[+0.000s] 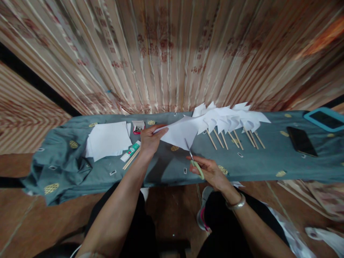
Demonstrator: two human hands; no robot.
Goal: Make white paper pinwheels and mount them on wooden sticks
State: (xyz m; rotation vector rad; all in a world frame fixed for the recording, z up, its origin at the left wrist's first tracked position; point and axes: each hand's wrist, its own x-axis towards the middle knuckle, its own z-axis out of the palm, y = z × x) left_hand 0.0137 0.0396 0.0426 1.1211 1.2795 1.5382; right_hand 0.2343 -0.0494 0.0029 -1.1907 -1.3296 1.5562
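My left hand [151, 139] pinches one corner of a white paper sheet [177, 132], held up over the cloth-covered table. In my right hand [208, 170] is a pair of scissors [197, 167] with light green handles. Their blades meet the sheet at its lower right corner; whether they have cut into it I cannot tell. Behind the sheet and to the right lie several white paper pinwheels [231, 120] on wooden sticks, overlapping in a row. Near my left hand are a small red and white box [138, 127] of metal pins, a green and white glue tube [130, 151] and loose wooden sticks [131, 158].
A stack of white paper [109, 140] lies on the left of the green patterned cloth [161, 168]. On the right are a black phone [301, 141] and a blue-framed tablet [325, 119]. A patterned curtain [161, 53] hangs along the table's back edge.
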